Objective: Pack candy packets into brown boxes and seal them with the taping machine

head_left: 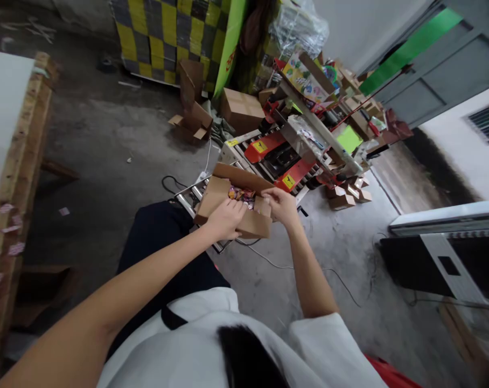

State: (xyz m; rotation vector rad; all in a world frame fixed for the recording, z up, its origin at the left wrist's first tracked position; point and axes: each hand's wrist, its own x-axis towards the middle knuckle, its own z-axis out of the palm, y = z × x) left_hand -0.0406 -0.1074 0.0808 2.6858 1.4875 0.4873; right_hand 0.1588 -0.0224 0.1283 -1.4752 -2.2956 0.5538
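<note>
A small brown cardboard box (214, 196) sits on the roller bed of a sealing machine (269, 151), its flaps open and colourful packets (241, 194) showing inside. My left hand (225, 218) lies on the near flap, fingers curled over its edge. My right hand (280, 205) pinches the right flap of the same box. Both forearms reach forward from my white sleeves.
The machine has red guards with yellow labels. Cardboard boxes (240, 108) lie on the concrete floor behind it, small ones (341, 196) at its right. A yellow-and-grey stack (167, 37) stands at the back, a wooden bench (14, 178) on the left. Cables (269, 261) cross the floor.
</note>
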